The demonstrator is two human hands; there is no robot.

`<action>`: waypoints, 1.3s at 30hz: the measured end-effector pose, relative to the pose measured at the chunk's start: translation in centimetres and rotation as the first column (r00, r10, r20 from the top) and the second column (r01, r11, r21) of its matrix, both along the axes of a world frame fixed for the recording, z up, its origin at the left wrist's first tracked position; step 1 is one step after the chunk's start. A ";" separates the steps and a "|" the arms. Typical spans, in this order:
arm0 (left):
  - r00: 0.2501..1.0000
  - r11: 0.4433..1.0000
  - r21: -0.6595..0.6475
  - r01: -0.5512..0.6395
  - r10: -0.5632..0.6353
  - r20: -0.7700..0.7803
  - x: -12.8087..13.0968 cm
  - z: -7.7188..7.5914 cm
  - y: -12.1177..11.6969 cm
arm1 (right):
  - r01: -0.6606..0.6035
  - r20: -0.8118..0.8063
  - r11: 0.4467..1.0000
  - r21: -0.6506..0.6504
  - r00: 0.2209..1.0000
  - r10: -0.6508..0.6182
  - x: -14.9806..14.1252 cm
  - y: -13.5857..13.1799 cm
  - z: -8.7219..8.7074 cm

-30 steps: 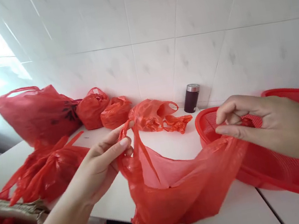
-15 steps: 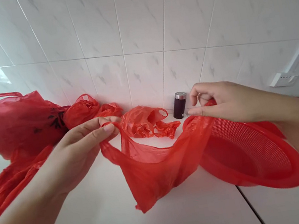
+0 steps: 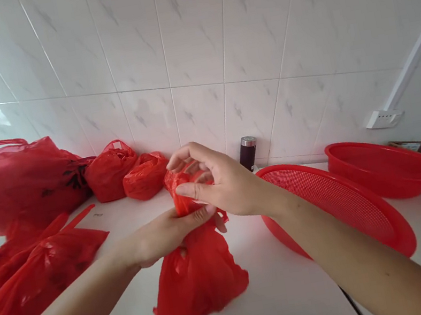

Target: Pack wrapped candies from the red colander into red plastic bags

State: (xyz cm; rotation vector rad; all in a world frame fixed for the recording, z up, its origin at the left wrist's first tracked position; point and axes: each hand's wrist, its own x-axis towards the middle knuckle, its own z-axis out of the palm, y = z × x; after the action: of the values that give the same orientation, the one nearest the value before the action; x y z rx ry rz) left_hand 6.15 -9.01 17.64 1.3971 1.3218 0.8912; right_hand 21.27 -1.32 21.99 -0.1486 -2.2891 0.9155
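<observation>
The left hand point(image 3: 169, 235) and right hand point(image 3: 218, 178) work together on a red plastic bag point(image 3: 197, 279): the left is closed round its bunched neck, the right cupped over the top (fingers curled, plastic caught between them). Its body slumps on the white worktop point(image 3: 284, 296), near the red mesh colander point(image 3: 386, 227). Gathering the neck seems the step in hand; a firmer twist looks called for.

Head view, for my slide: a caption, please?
Left hand and right hand bunch a red plastic bag on a white counter.
</observation>
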 end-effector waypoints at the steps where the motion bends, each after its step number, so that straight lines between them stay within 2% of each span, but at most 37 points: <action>1: 0.999 0.999 -0.016 -0.039 0.039 0.003 -0.2 -0.2 0.0 | 0.013 0.026 1.000 -0.021 1.000 -0.012 0.1 0.4 -0.8; 5: 0.981 0.980 -0.090 -0.176 0.182 0.066 -1.0 -1.1 0.3 | 0.057 0.220 0.979 -0.198 0.975 -0.012 1.0 2.2 -4.5; 7: 0.978 0.979 -0.098 -0.181 0.190 0.086 -1.2 -1.6 0.5 | 0.108 0.179 0.960 -0.260 0.982 -0.062 1.3 2.3 -5.6; 10: 0.988 0.990 -0.083 -0.115 0.123 0.094 -1.4 -1.9 0.7 | 0.162 -0.037 0.931 -0.328 0.982 -0.184 2.2 1.1 -5.7; 11: 0.992 0.994 -0.077 -0.074 0.081 0.093 -1.5 -1.8 0.7 | 0.132 -0.080 0.922 -0.363 0.982 -0.172 2.5 0.5 -5.4; 13: 0.996 1.000 -0.025 0.007 -0.005 0.088 -1.8 -1.5 0.7 | -0.015 -0.070 0.904 -0.427 0.997 -0.017 3.2 -0.7 -4.6; 15: 0.997 0.997 0.058 0.048 -0.051 0.050 -2.2 -1.1 0.7 | -0.097 -0.021 0.902 -0.422 0.995 0.097 3.4 -1.3 -4.3; 17: 0.997 0.992 0.109 0.070 -0.067 -0.034 -2.4 -0.8 0.6 | -0.018 -0.038 0.937 -0.350 0.999 0.005 3.0 -0.9 -4.9; 19: 0.990 0.989 0.118 0.087 -0.072 -0.119 -2.5 -0.9 0.5 | 0.089 -0.058 0.945 -0.313 0.992 -0.113 2.0 0.2 -6.2; 22: 0.980 0.981 0.187 0.057 -0.019 -0.199 -2.0 -1.9 0.6 | 0.113 0.026 0.924 -0.364 0.993 -0.111 0.3 2.0 -8.9; 24: 0.953 0.949 0.311 -0.043 0.133 -0.272 -1.6 -3.0 0.9 | 0.098 0.043 0.886 -0.453 0.995 -0.088 -0.6 2.5 -10.5; 26: 0.882 0.865 0.486 -0.127 0.323 -0.344 -1.1 -4.2 1.3 | 0.033 0.014 0.822 -0.569 0.999 -0.031 -1.0 2.3 -11.5; 28: 0.818 0.765 0.628 -0.147 0.451 -0.358 -0.8 -5.3 1.7 | -0.048 -0.016 0.748 -0.662 0.999 0.050 -1.1 1.8 -11.9; 30: 0.809 0.718 0.685 -0.125 0.473 -0.349 -0.7 -6.1 1.9 | -0.074 -0.006 0.685 -0.724 0.995 0.101 -1.1 1.5 -11.9; 31: 0.814 0.715 0.689 -0.119 0.467 -0.344 -0.7 -6.3 1.9 | -0.056 0.017 0.666 -0.744 0.995 0.103 -1.0 1.5 -11.9; 32: 0.819 0.719 0.686 -0.112 0.457 -0.346 -0.8 -6.4 1.8 | -0.022 0.046 0.670 -0.742 0.995 0.083 -0.9 1.5 -12.0; 33: 0.828 0.736 0.669 -0.103 0.437 -0.352 -0.9 -6.5 1.7 | 0.029 0.072 0.708 -0.706 0.997 0.031 -0.9 1.6 -12.2; 34: 0.843 0.762 0.641 -0.093 0.403 -0.356 -0.9 -6.6 1.5 | 0.098 0.082 0.777 -0.622 0.995 -0.060 -0.8 1.7 -12.4; 35: 0.860 0.787 0.612 -0.083 0.366 -0.354 -1.0 -6.6 1.2 | 0.185 0.065 0.855 -0.485 0.982 -0.175 -0.8 1.9 -12.7; 36: 0.876 0.808 0.585 -0.072 0.332 -0.351 -1.0 -6.7 0.9 | 0.280 0.021 0.908 -0.313 0.957 -0.288 -0.9 2.0 -13.0; 37: 0.885 0.824 0.563 -0.064 0.308 -0.349 -1.0 -6.7 0.6 | 0.366 -0.035 0.920 -0.138 0.927 -0.374 -1.0 2.1 -13.3; 39: 0.875 0.833 0.549 -0.075 0.319 -0.365 -1.0 -6.8 0.2 | 0.466 -0.091 0.880 0.092 0.884 -0.459 -1.2 2.2 -13.9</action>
State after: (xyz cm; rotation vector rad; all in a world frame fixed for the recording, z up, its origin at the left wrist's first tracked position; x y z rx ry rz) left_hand 5.10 -8.82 10.82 2.0012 1.6746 1.1829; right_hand 20.04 0.84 8.04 -0.5821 -2.0987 0.5318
